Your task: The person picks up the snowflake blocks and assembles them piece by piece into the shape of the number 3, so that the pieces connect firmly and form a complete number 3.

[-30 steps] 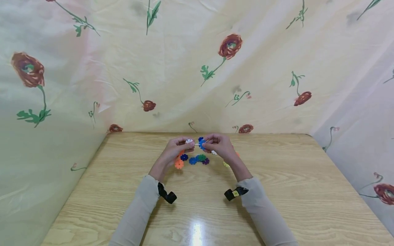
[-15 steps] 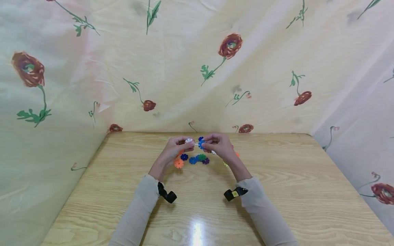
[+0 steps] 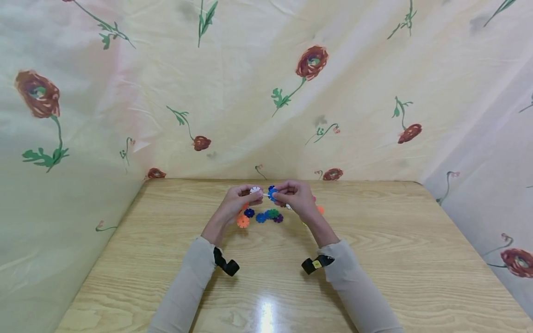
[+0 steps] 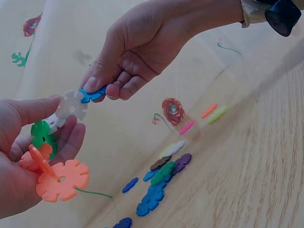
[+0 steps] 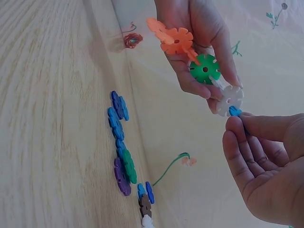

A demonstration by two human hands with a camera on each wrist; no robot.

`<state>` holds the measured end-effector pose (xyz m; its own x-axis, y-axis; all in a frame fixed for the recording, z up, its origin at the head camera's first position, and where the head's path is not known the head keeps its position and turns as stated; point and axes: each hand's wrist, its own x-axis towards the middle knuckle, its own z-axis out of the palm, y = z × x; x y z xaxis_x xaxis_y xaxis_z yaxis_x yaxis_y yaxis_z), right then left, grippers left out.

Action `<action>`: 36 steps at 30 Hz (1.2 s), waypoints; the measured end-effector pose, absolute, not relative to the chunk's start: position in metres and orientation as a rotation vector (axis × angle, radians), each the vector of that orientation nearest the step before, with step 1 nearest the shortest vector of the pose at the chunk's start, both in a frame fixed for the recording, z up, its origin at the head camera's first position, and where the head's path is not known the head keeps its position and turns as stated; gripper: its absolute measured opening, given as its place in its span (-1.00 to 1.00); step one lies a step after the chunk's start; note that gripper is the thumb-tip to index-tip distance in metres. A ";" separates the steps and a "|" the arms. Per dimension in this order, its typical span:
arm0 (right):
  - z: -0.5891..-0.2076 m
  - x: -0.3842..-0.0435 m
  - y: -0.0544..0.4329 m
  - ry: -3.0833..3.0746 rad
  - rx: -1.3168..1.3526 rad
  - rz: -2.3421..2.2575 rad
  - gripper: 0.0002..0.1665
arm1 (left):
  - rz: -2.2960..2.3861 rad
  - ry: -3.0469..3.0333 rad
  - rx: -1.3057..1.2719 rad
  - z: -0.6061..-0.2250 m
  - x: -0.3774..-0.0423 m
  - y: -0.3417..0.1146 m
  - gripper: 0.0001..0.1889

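My left hand (image 3: 235, 202) grips a chain of notched plastic snowflake discs, raised above the table. Along the chain are an orange disc (image 4: 64, 181), a green disc (image 4: 43, 137) and a white disc (image 4: 72, 106), with more orange and white pieces partly behind the fingers. Thumb and fingers pinch at the white end. My right hand (image 3: 299, 199) pinches a blue disc (image 4: 93, 95) between thumb and index finger. The blue disc's edge meets the white disc's rim, the two turned at an angle; how deep they sit together cannot be told.
Loose discs lie on the wooden table (image 3: 266, 259) below the hands: a green one (image 5: 129, 166), a purple one (image 5: 122, 176), several blue ones, and a brown one (image 4: 160, 163). Pink, yellow and orange discs lie farther right. A flowered cloth (image 3: 250, 92) hangs behind the table.
My right hand and wrist have shifted very slightly to the left, toward the white disc. Both hands keep their holds, and the chain barely moves.
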<state>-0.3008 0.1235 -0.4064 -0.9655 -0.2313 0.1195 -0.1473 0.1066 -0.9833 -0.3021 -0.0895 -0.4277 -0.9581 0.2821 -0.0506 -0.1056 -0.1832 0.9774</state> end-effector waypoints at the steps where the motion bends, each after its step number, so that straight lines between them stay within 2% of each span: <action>1: -0.407 -0.301 0.123 2.285 -0.395 -2.027 -0.77 | 2.232 1.824 0.205 -0.428 -0.302 -0.090 -0.57; 9: -0.410 -0.301 0.120 2.249 -0.349 -2.093 -0.78 | 2.251 1.837 0.237 -0.429 -0.302 -0.090 -0.58; 14: -0.411 -0.300 0.117 2.221 -0.319 -2.145 -0.78 | 2.266 1.856 0.228 -0.428 -0.302 -0.091 -0.66; 24: -0.412 -0.301 0.116 2.195 -0.283 -2.177 -0.73 | 2.275 1.862 0.287 -0.432 -0.303 -0.089 -0.58; 36: -0.411 -0.302 0.122 2.201 -0.311 -2.082 -0.77 | 2.246 1.852 0.319 -0.431 -0.301 -0.088 -0.61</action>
